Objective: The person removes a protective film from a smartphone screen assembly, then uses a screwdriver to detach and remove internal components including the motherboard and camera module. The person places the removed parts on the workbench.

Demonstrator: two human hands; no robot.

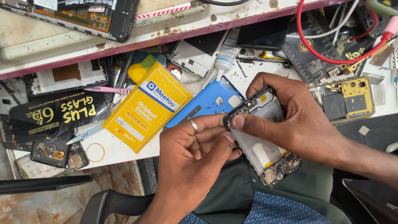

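Opened phone chassis (265, 137) is held over the lap, just off the front edge of the cluttered workbench (124, 147), back cover off, metal midframe and circuit boards exposed. It is gripped by both hands.

Right hand (298, 120): wrapped over the frame's far side, thumb pressed on the top-left corner near the camera end. Clenched on the chassis.

Left hand (195, 153): ring on one finger, fingers curled under the near edge, thumb tip set against the frame's left rim. Also grasping the chassis; no tool is seen in either hand.

Step in hand, as judged: the corner area is being pried or pressed by the thumbs — a clip, flex or shield at the top edge is likely being worked. Which of the two cannot be told from this view.

Next move, as judged: steady counter-grip from the right hand is called for, with fine thumb force kept along the rim so the board and flexes are not stressed.

Nearby on the bench: blue back cover (207, 101) just behind the hands, yellow parts box (147, 105) to its left, glue bottle (226, 58) further back.
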